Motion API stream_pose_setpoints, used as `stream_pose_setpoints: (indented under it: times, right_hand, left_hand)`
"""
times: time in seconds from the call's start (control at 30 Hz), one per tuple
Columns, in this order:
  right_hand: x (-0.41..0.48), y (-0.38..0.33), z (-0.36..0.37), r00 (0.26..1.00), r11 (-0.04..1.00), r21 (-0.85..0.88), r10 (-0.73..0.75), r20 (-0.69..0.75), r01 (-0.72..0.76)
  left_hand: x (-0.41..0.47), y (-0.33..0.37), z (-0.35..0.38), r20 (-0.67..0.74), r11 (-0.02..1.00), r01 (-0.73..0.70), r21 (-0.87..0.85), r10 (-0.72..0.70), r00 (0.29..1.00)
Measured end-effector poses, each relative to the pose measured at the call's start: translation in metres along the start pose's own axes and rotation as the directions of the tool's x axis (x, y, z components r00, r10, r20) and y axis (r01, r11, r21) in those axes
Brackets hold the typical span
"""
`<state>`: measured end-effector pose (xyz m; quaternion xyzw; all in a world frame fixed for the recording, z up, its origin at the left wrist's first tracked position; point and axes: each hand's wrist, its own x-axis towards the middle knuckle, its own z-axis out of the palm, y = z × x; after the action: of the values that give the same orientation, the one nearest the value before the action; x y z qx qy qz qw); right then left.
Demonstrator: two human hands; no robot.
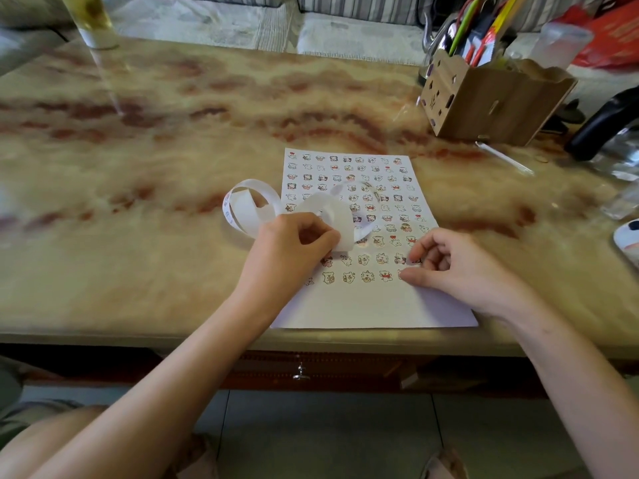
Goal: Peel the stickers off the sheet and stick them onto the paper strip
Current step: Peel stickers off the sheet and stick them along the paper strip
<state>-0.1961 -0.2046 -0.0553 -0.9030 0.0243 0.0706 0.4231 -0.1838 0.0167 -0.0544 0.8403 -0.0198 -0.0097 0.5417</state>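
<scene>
- My left hand (294,245) grips the white paper strip (340,219), fingers curled round it; the strip loops up in curls above the sticker sheet's (363,305) left edge.
- My right hand (461,267) rests on the sheet's lower right rows, fingers loosely curled, thumb and forefinger apart, holding nothing.
- The sheet lies flat on the marbled surface (138,167), near its front edge.

No legible txt, nos. or brands. Sticker sheet (380,188), mid-frame: tiny cartoon figs only. Marks on paper strip (242,205), left loop: too small to read. Print on red bag (615,32), upper right: blurred.
</scene>
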Motion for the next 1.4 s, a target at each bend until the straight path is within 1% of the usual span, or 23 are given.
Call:
stream_pose_setpoints:
  times: [0.1, 0.27, 0.37, 0.43, 0.53, 0.63, 0.7, 0.87, 1.03, 1.2, 1.4]
  right_hand:
    - [0.001, -0.001, -0.003, 0.999, 0.998, 0.049, 0.028, 0.028, -0.029]
    - [0.004, 0.003, 0.002, 1.000, 1.000, 0.024, 0.019, -0.020, -0.019]
    - [0.005, 0.004, 0.002, 0.999, 0.999, 0.037, 0.007, -0.044, -0.005]
    - [0.005, 0.000, 0.005, 0.992, 0.996, 0.063, -0.050, -0.116, 0.057]
    - [0.001, -0.018, 0.015, 0.938, 0.963, 0.093, -0.222, -0.267, 0.254]
    - [-0.007, -0.037, 0.026, 0.880, 0.902, 0.117, -0.366, -0.303, 0.416]
    - [-0.008, -0.043, 0.034, 0.864, 0.884, 0.108, -0.407, -0.297, 0.454]
    - [-0.004, -0.046, 0.045, 0.851, 0.870, 0.115, -0.429, -0.302, 0.479]
    - [-0.001, -0.045, 0.045, 0.853, 0.872, 0.145, -0.402, -0.332, 0.467]
    - [-0.001, -0.043, 0.043, 0.856, 0.868, 0.173, -0.392, -0.336, 0.465]
    - [0.000, -0.040, 0.043, 0.841, 0.872, 0.091, -0.430, -0.329, 0.481]
  left_hand:
    - [0.000, 0.000, 0.000, -0.001, 1.000, -0.007, -0.002, 0.007, 1.000]
    - [0.000, -0.001, 0.000, 0.002, 0.999, -0.024, -0.038, 0.024, 1.000]
    - [0.000, 0.003, -0.002, -0.041, 0.991, -0.085, -0.099, 0.081, 0.996]
    - [0.000, 0.005, -0.004, -0.080, 0.976, -0.147, -0.161, 0.136, 0.988]
    - [0.001, 0.006, -0.006, -0.106, 0.958, -0.186, -0.220, 0.166, 0.980]
    - [0.002, 0.006, -0.004, -0.095, 0.949, -0.175, -0.264, 0.155, 0.983]
    - [0.003, 0.005, -0.003, -0.080, 0.944, -0.170, -0.283, 0.153, 0.985]
    - [0.002, 0.004, -0.002, -0.062, 0.944, -0.177, -0.278, 0.167, 0.984]
    - [0.003, 0.005, 0.000, -0.029, 0.941, -0.138, -0.308, 0.135, 0.990]
    - [0.003, 0.002, 0.002, 0.026, 0.953, -0.106, -0.284, 0.118, 0.993]
    - [0.004, 0.000, 0.003, 0.035, 0.942, -0.083, -0.324, 0.100, 0.994]
